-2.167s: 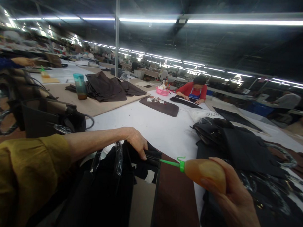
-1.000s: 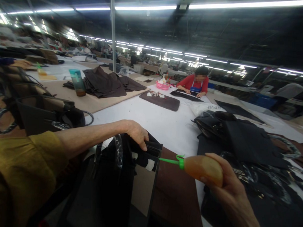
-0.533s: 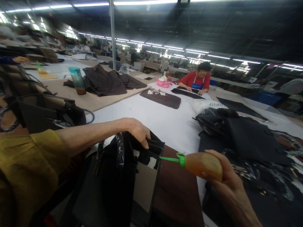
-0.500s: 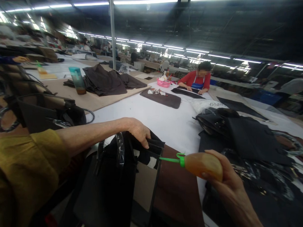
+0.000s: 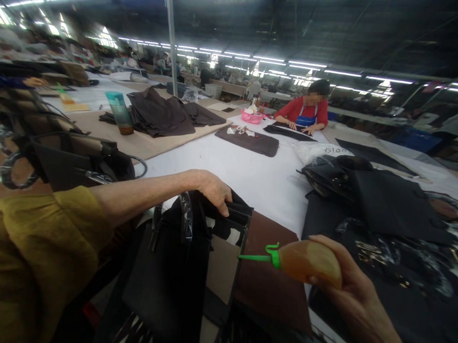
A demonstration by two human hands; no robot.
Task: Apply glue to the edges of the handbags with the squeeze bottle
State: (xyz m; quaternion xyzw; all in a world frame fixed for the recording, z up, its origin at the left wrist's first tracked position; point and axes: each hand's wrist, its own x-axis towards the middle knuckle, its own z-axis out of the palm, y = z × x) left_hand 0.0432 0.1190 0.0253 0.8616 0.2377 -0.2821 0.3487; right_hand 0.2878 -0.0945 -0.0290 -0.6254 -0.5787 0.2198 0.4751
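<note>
My left hand is closed on the upper edge of a black handbag, which stands at the table's near edge with a plastic-wrapped handle. The bag's side facing right shows a beige panel with pale patches near the top. In my right hand is an amber squeeze bottle of glue-like liquid, held on its side. Its green nozzle points left, and the tip is at the panel's dark right edge; whether it touches, I cannot tell. A dark brown sheet lies beneath the nozzle.
Black bags with wrapped handles are piled at right, more bags at left. Beyond are a teal-topped bottle, folded dark material and a pink basket. A co-worker in red works across the white table.
The squeeze bottle's nozzle has moved down along the panel's edge, away from its top corner. My left hand keeps its hold on the bag. The camera view has shifted slightly.
</note>
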